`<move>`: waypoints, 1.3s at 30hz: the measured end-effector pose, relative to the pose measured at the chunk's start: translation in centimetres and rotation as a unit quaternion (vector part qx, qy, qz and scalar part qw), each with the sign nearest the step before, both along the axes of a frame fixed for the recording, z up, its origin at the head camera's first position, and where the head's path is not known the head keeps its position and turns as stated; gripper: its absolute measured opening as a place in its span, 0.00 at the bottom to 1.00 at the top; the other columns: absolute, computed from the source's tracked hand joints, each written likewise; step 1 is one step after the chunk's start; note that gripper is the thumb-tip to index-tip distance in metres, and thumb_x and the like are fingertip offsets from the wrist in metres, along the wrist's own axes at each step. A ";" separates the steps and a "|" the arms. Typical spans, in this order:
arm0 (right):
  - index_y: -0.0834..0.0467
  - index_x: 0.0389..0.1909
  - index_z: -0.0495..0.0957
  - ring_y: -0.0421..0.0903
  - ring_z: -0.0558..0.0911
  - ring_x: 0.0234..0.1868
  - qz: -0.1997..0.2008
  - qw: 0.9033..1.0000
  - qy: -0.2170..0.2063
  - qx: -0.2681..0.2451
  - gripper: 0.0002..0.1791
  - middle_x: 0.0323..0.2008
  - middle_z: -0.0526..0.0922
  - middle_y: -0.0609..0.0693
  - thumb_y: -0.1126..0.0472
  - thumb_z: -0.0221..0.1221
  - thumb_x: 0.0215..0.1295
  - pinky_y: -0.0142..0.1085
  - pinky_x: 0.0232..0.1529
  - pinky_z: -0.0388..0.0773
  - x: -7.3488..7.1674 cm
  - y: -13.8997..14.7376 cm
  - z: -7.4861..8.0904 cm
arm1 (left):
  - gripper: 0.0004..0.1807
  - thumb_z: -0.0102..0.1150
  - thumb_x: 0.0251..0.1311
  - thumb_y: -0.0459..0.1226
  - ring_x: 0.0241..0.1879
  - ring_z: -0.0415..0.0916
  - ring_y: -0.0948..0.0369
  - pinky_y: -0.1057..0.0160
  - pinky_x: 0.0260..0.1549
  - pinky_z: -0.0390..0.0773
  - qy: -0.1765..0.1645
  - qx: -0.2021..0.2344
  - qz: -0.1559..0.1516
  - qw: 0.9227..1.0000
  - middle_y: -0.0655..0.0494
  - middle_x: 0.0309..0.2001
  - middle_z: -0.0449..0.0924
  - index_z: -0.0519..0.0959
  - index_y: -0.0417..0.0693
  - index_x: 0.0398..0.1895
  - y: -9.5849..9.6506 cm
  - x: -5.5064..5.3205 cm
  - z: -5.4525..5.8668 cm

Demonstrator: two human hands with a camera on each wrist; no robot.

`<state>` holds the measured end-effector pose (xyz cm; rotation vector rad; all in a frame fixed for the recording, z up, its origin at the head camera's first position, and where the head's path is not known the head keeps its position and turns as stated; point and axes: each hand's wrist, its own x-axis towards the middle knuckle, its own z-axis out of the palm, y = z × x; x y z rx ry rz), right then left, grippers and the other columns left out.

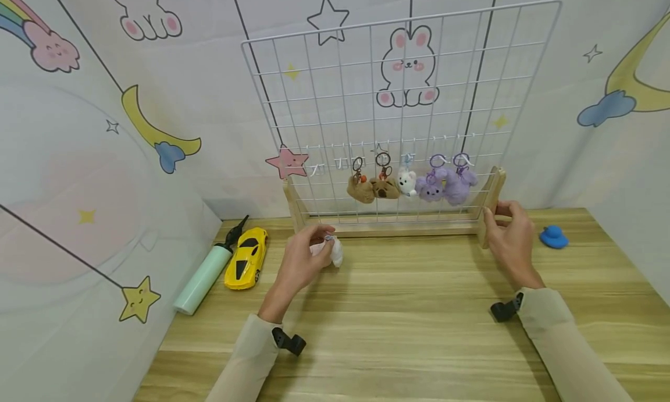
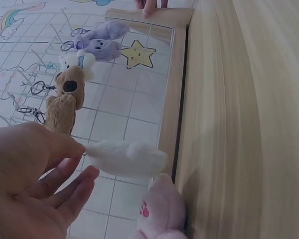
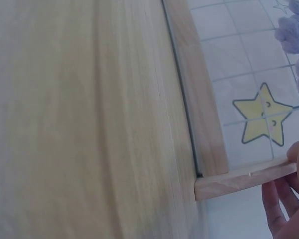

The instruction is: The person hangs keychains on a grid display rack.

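Note:
My left hand (image 1: 305,255) pinches a small white plush keychain (image 2: 127,159) by its top, in front of the rack's left end. A pink plush (image 2: 162,206) with a red paw mark lies beneath it in the left wrist view. My right hand (image 1: 510,239) grips the right wooden foot (image 3: 244,180) of the white wire grid rack (image 1: 403,35), thumb on one side and fingers on the other. From the grid's hooks hang two brown plush keychains (image 1: 361,191), a white bear keychain (image 1: 406,182) and two purple plush keychains (image 1: 459,187).
At the left of the wooden table (image 1: 398,320) lie a yellow toy car (image 1: 247,259) and a mint-green pump (image 1: 203,280) with a black nozzle. A small blue hat (image 1: 553,237) sits right of the rack. Printed cloth (image 1: 209,59) covers the walls behind.

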<state>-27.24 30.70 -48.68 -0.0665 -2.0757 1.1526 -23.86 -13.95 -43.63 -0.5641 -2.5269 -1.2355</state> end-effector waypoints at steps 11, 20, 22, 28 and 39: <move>0.72 0.52 0.81 0.24 0.78 0.41 -0.001 1.000 -0.001 -0.003 0.18 0.46 0.87 0.69 0.60 0.67 0.75 0.10 0.41 0.75 0.1 0.0 0.1 | 0.08 0.67 0.73 0.33 0.52 0.91 0.55 0.60 0.55 0.89 0.028 0.106 -0.002 0.994 0.49 0.51 0.90 0.86 0.43 0.52 1.7 -0.9 1.3; 0.72 0.52 0.81 0.23 0.78 0.41 -0.001 1.000 0.003 -0.003 0.17 0.46 0.87 0.68 0.61 0.67 0.74 0.11 0.41 0.76 0.0 0.1 0.0 | 0.09 0.67 0.74 0.34 0.51 0.91 0.52 0.60 0.56 0.89 0.044 0.169 -0.004 0.985 0.46 0.50 0.89 0.87 0.40 0.52 3.0 -1.8 2.0; 0.72 0.52 0.82 0.24 0.78 0.42 0.000 1.000 0.003 -0.001 0.17 0.46 0.87 0.68 0.60 0.67 0.75 0.12 0.41 0.77 0.0 0.0 0.0 | 0.09 0.67 0.74 0.33 0.50 0.91 0.51 0.59 0.56 0.89 0.046 0.178 -0.003 0.983 0.45 0.50 0.88 0.87 0.40 0.52 3.3 -1.9 2.2; 0.72 0.52 0.82 0.24 0.78 0.42 0.001 1.000 0.007 0.001 0.18 0.46 0.87 0.69 0.60 0.67 0.74 0.11 0.41 0.76 0.0 0.0 0.0 | 0.11 0.67 0.74 0.33 0.49 0.90 0.50 0.61 0.55 0.89 0.041 0.220 -0.006 0.975 0.41 0.49 0.88 0.86 0.41 0.56 4.3 -2.2 3.0; 0.72 0.52 0.82 0.26 0.78 0.42 -0.001 1.000 0.005 0.002 0.17 0.47 0.88 0.69 0.61 0.67 0.74 0.11 0.41 0.76 0.0 0.0 0.0 | 0.15 0.72 0.70 0.35 0.47 0.88 0.62 0.67 0.52 0.87 0.018 0.374 -0.002 0.927 0.45 0.50 0.88 0.84 0.39 0.55 5.7 -3.1 4.6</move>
